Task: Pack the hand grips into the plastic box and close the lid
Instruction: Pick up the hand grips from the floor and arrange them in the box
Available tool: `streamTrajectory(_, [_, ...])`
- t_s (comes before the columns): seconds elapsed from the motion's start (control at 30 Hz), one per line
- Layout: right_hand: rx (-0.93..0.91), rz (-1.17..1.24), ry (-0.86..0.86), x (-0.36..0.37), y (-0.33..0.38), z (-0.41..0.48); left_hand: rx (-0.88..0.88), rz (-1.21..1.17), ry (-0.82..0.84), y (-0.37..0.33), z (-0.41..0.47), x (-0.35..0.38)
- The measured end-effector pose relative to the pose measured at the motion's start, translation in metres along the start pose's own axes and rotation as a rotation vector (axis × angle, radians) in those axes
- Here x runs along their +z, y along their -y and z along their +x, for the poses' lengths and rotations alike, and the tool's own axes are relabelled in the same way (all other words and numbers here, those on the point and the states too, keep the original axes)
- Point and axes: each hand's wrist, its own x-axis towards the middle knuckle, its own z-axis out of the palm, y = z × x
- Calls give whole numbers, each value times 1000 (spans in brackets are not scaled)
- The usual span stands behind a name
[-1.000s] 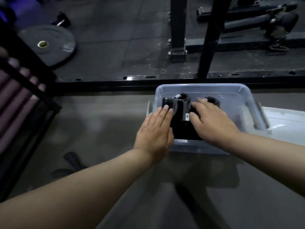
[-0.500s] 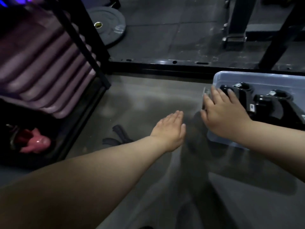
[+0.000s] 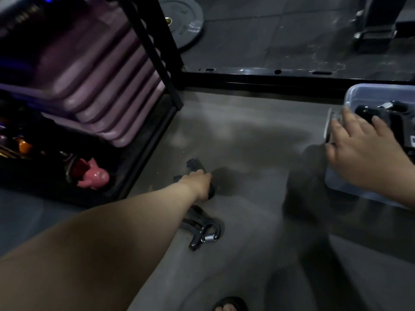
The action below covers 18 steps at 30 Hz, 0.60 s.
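Your left hand (image 3: 199,184), open before, now curls round a hand grip (image 3: 195,166) at the plastic box's (image 3: 370,87) 8 o'clock; your right hand (image 3: 363,153) stays spread on its rim.

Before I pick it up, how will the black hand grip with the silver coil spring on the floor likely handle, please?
That black hand grip looks like rigid plastic, so it probably lifts stiffly. Its silver coil spring suggests the handles may close when squeezed. Lying splayed, it seems unlikely to roll.

No text legible (grip label (image 3: 412,140) seemingly blurred).
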Motion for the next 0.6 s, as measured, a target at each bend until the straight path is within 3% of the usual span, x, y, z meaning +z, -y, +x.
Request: streamTrajectory(0.6, [27,81,-60,5,0,1,-178,139,-66,31,10,31])
